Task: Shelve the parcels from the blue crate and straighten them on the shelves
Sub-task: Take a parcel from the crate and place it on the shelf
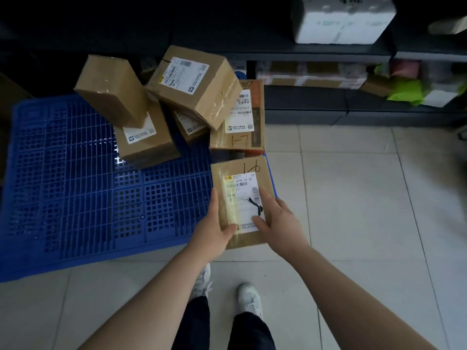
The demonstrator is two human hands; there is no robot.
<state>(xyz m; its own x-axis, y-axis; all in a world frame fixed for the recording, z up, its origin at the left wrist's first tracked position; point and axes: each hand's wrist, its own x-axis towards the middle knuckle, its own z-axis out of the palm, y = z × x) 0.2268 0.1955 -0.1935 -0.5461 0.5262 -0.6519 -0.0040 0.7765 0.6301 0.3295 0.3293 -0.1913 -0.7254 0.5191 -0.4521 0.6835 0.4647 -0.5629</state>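
**Brown parcel held in both hands over the edge of the blue grid**

Blue plastic grid crate (pixel 75 185) fills the left side of the view, lying flat on the pale tiled floor (pixel 353 198). Dark metal shelves (pixel 328 56) run across the top from twelve to three o'clock, carrying a white foam box (pixel 343 18) at one o'clock and, on the lower level, a jumble of packets including a bright green bag (pixel 406 92) at two o'clock.

At eleven to twelve o'clock on the crate stands a loose pile of brown cardboard parcels (pixel 161 104) with white labels, several tilted against one another. Just right of the pile, a flatter brown and orange box marked "1-7" (pixel 242 122) leans at the crate's far right corner.

At the centre, a flat brown cardboard parcel marked "1-6" (pixel 242 198) is gripped from both sides, over the crate's right edge. The left hand (pixel 214 231) curls around its left edge with the thumb pressed on the label. The right hand (pixel 275 218) lies on its right side, fingers spread on the label.

At six o'clock, two white sneakers (pixel 249 299) and dark trousers show beneath the forearms.
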